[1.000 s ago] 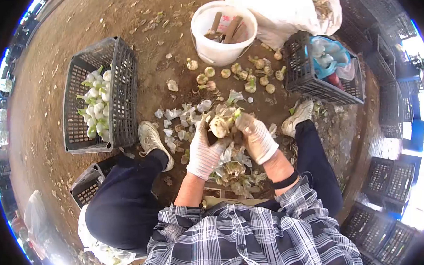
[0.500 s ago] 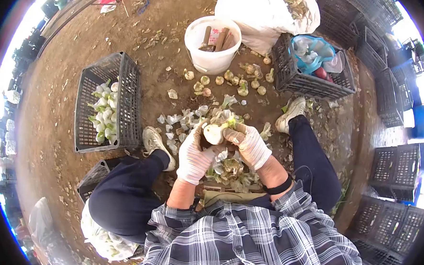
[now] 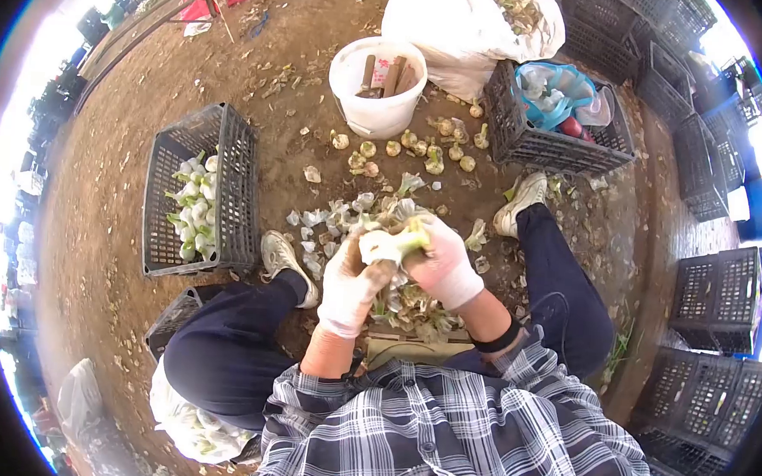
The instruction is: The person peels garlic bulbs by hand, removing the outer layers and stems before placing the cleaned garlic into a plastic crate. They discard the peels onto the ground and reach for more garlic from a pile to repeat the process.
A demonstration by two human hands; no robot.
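My left hand [image 3: 346, 286], in a pale glove, is closed around a white bulb with a green stem [image 3: 379, 247] above the ground between my legs. My right hand [image 3: 445, 265], gloved too, has its fingers closed on the stem end of the same bulb and is blurred by motion. Below and beyond the hands lies a heap of papery peelings [image 3: 424, 313], partly hidden by them. Loose white skins [image 3: 313, 219] are scattered just past my left hand. Farther ahead, several unpeeled bulbs [image 3: 434, 161] with short green tops lie on the soil.
A black crate [image 3: 244, 192] at the left holds several white bulbs [image 3: 194, 211]. Ahead stands a white bucket [image 3: 377, 114] with brown pieces inside. Another crate [image 3: 541, 152] holds a blue plastic bag [image 3: 554, 96]. Behind is a white sack [image 3: 448, 26]; stacked crates [image 3: 716, 299] line the right.
The bulb has turned, so its green stem now points right. My right hand has shifted onto the stem end; my left hand still grips the bulb. The view has shifted slightly.
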